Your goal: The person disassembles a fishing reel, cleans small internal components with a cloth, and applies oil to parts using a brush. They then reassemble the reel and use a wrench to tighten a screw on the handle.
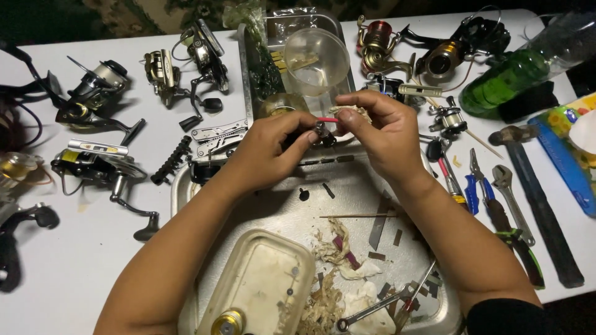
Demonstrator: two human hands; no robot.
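**Two hands pinch a small dark part above a crowded metal tray**

Both hands are up over the far half of the metal tray (292,214). The left hand (264,152) grips a small dark metal part (321,132) between thumb and fingertips, and the right hand (382,133) closes in from the right, fingers curled round a scrap of pale rag (354,111), with a thin red stick (328,119) poking out between the two hands.

It is tight around them. Just beyond sits a clear plastic cup (316,62) in a second tray, very close to the knuckles. Below the hands the tray holds a thin wooden stick (354,216), dark metal strips, rag shreds, a small wrench (372,310) and a grimy plastic container (257,285) at the near edge.

Left of the tray, fishing reels (93,93) lie scattered across the white table (74,248), with a folding multi-tool (217,138) hard against the tray's far-left corner. On the right, pliers (506,229), an adjustable spanner (509,192) and a hammer (534,186) line up beside the right forearm; a green bottle (515,74) lies at the far right.

The only bare table is near left.
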